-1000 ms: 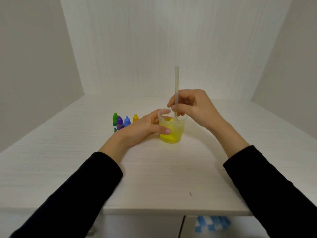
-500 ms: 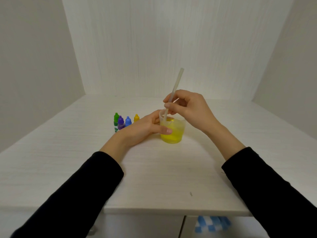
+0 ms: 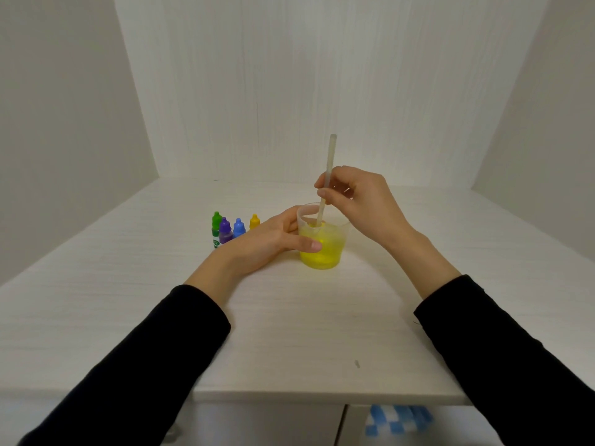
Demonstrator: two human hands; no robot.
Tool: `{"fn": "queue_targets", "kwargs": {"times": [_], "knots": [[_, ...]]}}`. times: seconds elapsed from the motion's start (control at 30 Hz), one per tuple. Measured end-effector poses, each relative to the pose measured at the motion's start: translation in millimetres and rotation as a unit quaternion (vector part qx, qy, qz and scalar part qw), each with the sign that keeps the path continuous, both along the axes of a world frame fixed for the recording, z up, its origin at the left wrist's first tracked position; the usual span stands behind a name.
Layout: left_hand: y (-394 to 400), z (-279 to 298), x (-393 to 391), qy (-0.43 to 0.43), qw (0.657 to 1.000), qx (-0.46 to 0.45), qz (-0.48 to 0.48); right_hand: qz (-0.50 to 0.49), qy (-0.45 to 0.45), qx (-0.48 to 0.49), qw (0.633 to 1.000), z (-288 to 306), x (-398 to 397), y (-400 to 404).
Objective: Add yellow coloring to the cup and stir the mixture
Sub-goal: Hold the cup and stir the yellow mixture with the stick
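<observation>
1. Four small dropper bottles stand at the far left on the table.
2. My left hand wraps the clear cup of yellow liquid at centre.
3. My right hand pinches the stirring stick, its lower end in the cup.

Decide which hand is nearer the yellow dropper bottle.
Left. The left hand grips the cup right beside the yellow dropper bottle; the right hand is farther, beyond the cup, holding the stirrer.
</observation>
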State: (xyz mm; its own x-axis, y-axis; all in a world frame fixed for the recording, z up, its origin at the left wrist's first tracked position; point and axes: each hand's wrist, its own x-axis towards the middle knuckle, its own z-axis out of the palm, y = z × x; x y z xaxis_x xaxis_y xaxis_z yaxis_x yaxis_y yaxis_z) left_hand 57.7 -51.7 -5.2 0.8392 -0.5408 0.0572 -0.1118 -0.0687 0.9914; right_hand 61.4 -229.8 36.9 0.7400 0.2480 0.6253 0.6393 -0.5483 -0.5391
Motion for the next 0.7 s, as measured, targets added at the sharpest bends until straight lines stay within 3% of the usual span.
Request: {"fn": "queue_targets", "kwargs": {"times": [0.3,0.7], "knots": [[0,-1,0,0.009,1.0,0.007,0.016,-0.017,0.002,-0.016,1.0,4,-1,-8],[0,1,-3,-0.01,1.0,0.021,0.009,0.086,0.092,0.038,0.991,6,-13,-1]]}}
